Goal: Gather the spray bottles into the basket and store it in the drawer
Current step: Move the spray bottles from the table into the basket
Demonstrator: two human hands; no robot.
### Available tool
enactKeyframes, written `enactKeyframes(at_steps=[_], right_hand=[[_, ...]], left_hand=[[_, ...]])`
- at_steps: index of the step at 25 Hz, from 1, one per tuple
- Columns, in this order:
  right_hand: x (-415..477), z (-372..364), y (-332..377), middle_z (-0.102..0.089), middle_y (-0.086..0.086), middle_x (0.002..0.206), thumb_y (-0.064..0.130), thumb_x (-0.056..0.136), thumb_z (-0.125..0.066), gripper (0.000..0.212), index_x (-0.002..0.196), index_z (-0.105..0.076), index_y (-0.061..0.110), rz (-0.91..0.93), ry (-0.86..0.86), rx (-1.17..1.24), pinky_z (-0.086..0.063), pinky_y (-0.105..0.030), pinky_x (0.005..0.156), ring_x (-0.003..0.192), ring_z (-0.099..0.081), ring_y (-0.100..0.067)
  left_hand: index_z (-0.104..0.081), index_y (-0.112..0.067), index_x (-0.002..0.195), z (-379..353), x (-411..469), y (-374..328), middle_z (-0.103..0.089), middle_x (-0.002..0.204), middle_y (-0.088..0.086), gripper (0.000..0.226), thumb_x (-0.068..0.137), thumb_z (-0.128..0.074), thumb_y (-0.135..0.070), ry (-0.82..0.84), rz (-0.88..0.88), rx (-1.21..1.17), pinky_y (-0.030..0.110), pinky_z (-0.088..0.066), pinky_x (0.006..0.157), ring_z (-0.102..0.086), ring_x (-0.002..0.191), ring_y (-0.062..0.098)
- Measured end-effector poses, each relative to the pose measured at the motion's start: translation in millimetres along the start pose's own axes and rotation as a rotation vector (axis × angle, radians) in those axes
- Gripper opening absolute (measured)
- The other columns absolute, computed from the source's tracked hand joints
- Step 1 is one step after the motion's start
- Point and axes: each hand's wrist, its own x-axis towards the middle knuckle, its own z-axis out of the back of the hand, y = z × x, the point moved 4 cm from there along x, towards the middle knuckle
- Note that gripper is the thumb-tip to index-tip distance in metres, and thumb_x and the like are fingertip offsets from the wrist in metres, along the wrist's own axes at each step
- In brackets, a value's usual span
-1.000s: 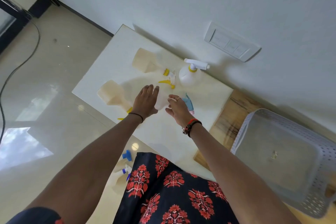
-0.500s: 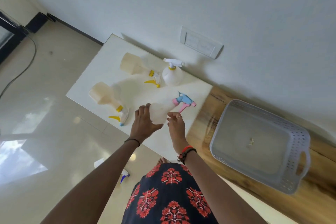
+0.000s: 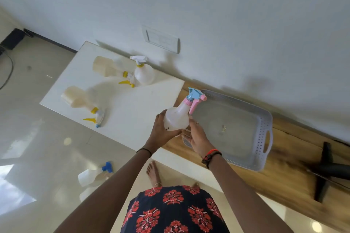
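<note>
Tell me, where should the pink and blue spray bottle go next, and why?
Probably move the spray bottle a little to the right and lower it into the basket. The left hand grips it, the right hand steadies it, it is up in the air right at the basket's left edge, and the basket has no bottles in it yet.

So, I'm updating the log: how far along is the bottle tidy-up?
Nothing is finished: the basket holds no bottles. In hand: the pink-trigger bottle, gripped by the left hand and touched by the right hand, near the basket's edge. Left: three bottles on the white table, a blue-trigger bottle on the floor, then the drawer, not in view.
</note>
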Motion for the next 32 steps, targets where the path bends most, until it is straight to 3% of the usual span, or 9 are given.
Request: enactKeyframes(at_steps=[3, 6, 8, 11, 15, 18, 22, 26, 32], right_hand=[[-3.9, 39.4, 16.2, -0.067, -0.001, 0.094, 0.046, 0.094, -0.051, 0.032, 0.108, -0.060, 0.019, -0.001, 0.069, -0.002, -0.055, -0.026, 0.077, 0.086, -0.063, -0.014], [-7.3, 68.2, 34.7, -0.063, -0.002, 0.108, 0.042, 0.096, -0.048, 0.031, 0.118, -0.056, 0.022, 0.080, 0.073, -0.019, -0.051, -0.023, 0.082, 0.098, -0.059, -0.015], [-4.5, 83.2, 43.1, -0.060, -0.002, 0.111, 0.039, 0.098, -0.045, 0.033, 0.125, -0.055, 0.021, 0.126, 0.063, -0.019, -0.049, -0.024, 0.087, 0.101, -0.056, -0.015], [8.6, 100.7, 48.5, -0.055, -0.008, 0.120, 0.036, 0.098, -0.047, 0.035, 0.128, -0.054, 0.020, 0.148, 0.044, 0.026, -0.048, -0.034, 0.101, 0.109, -0.054, -0.019], [36.7, 105.5, 53.5, -0.045, -0.015, 0.143, 0.028, 0.100, -0.045, 0.043, 0.142, -0.042, 0.017, 0.118, 0.038, 0.180, -0.047, -0.047, 0.103, 0.132, -0.047, -0.031], [62.3, 103.8, 54.3, -0.045, -0.014, 0.145, 0.024, 0.100, -0.046, 0.044, 0.144, -0.041, 0.020, 0.124, 0.031, 0.246, -0.048, -0.046, 0.102, 0.133, -0.047, -0.030], [86.5, 102.8, 46.1, -0.049, -0.011, 0.143, 0.021, 0.101, -0.043, 0.043, 0.144, -0.040, 0.021, 0.132, 0.032, 0.314, -0.049, -0.038, 0.100, 0.129, -0.050, -0.024], [99.9, 107.2, 40.9, -0.050, -0.010, 0.140, 0.019, 0.101, -0.043, 0.041, 0.142, -0.041, 0.022, 0.151, 0.009, 0.362, -0.051, -0.037, 0.097, 0.127, -0.053, -0.024], [98.6, 105.3, 44.5, -0.052, -0.007, 0.134, 0.016, 0.101, -0.044, 0.044, 0.144, -0.039, 0.021, 0.146, 0.027, 0.384, -0.057, -0.026, 0.084, 0.123, -0.054, -0.022]], left_hand=[[-0.033, -0.021, 0.140, -28.9, 1.7, -24.4, -0.044, 0.128, -0.005, 0.091, 0.066, -0.085, -0.031, 0.066, -0.054, -0.009, 0.020, -0.045, 0.087, -0.044, 0.112, 0.009], [-0.030, -0.013, 0.138, -56.1, 10.6, -45.1, -0.043, 0.123, -0.005, 0.090, 0.067, -0.085, -0.024, 0.119, -0.103, 0.005, 0.006, -0.047, 0.079, -0.048, 0.112, 0.014], [-0.031, -0.011, 0.140, -73.6, 22.2, -53.8, -0.043, 0.129, 0.004, 0.092, 0.066, -0.086, -0.024, 0.149, -0.115, 0.039, 0.018, -0.049, 0.093, -0.046, 0.121, 0.022], [-0.032, -0.016, 0.143, -89.0, 44.2, -63.1, -0.041, 0.131, 0.012, 0.099, 0.062, -0.087, -0.031, 0.161, -0.122, 0.180, 0.040, -0.039, 0.109, -0.040, 0.128, 0.028], [-0.035, -0.010, 0.136, -102.4, 78.5, -67.0, -0.049, 0.132, 0.013, 0.093, 0.061, -0.087, -0.029, 0.179, -0.121, 0.235, 0.040, -0.045, 0.102, -0.048, 0.124, 0.030], [-0.034, -0.007, 0.132, -109.6, 98.3, -63.1, -0.049, 0.131, 0.014, 0.087, 0.064, -0.086, -0.027, 0.184, -0.083, 0.235, 0.047, -0.050, 0.096, -0.050, 0.119, 0.031], [-0.033, -0.007, 0.140, -117.5, 115.1, -57.5, -0.041, 0.133, 0.016, 0.085, 0.072, -0.080, -0.028, 0.173, -0.153, 0.420, 0.040, -0.046, 0.102, -0.043, 0.122, 0.031], [-0.021, -0.003, 0.147, -130.2, 121.2, -53.3, -0.035, 0.141, 0.017, 0.082, 0.085, -0.066, -0.031, 0.218, -0.220, 0.611, 0.035, -0.037, 0.110, -0.038, 0.127, 0.028], [-0.015, 0.002, 0.148, -132.0, 116.4, -51.8, -0.026, 0.149, 0.020, 0.069, 0.096, -0.051, -0.025, 0.185, -0.289, 0.675, 0.035, -0.034, 0.115, -0.029, 0.136, 0.028]])
